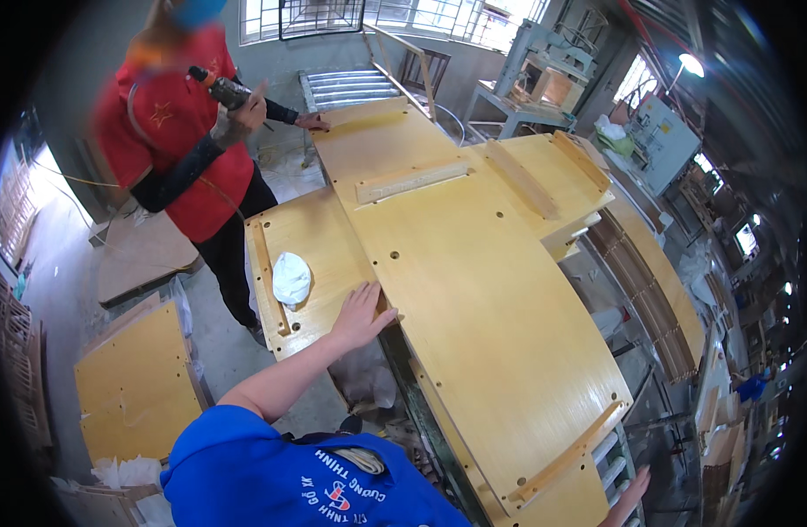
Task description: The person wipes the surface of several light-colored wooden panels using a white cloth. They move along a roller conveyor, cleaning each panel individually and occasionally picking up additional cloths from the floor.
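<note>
The long yellow plywood panel [491,299] lay across the middle of the scene. The person's left hand [362,318], thumb spread from the fingers, rested at its left edge; the right hand [632,497], fingers extended, was beside the metal rollers [607,467] at near right, contact unclear. The panel looked stiff, heavy and smooth, best gripped by both long edges.

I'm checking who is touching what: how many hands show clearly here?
4: the person's left hand, beside the long board; right hand, at lower right; co-worker's raised hand, holding a power tool; co-worker's lowered hand, at the far end. Background ones may be hidden.
</note>
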### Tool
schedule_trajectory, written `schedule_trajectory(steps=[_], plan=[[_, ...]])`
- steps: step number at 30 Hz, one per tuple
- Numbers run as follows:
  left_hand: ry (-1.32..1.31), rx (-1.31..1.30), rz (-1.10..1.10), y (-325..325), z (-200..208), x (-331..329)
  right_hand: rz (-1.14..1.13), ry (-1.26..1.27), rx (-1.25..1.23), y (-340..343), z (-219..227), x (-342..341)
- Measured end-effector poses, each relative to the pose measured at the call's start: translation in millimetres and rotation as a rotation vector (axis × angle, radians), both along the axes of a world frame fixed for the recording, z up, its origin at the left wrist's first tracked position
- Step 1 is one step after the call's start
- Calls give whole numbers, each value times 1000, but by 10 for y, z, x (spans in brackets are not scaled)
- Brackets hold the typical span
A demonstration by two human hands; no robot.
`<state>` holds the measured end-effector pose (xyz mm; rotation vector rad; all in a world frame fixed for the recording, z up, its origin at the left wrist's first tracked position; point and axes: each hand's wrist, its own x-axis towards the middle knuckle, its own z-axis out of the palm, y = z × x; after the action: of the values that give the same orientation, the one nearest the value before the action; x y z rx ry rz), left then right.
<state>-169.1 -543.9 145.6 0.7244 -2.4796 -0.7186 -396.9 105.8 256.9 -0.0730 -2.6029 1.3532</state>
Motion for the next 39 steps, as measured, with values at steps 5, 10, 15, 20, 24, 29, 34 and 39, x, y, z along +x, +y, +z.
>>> schedule_trajectory(steps=[5, 10, 15, 20, 24, 29, 34, 39], plan=[[-33, -20, 175, 37, -189, -12, 87, -571, -1004, -26, -1141, 1281], [90, -81, 122, 106, -76, -223, 635, -599, -1464, -631, -1609, 1521], [276, -96, 16, 61, -148, -120, 252, -608, -1366, -1260, -1481, 1617], [214, -12, 0, 102, -190, -115, 97, -609, -1545, -1419, -1389, 1754], [20, -96, 33, -91, -222, -96, 40, -488, -1523, -1537, -1418, 1804], [103, -14, 82, -329, -177, -249, 244, -276, -1084, -1878, -1421, 1734], [52, 94, 117, -712, -83, -546, 120, -324, -1350, -2284, -1402, 1383], [66, 23, 207, -998, -66, -729, 93, -419, -1448, -2725, -1194, 1252]])
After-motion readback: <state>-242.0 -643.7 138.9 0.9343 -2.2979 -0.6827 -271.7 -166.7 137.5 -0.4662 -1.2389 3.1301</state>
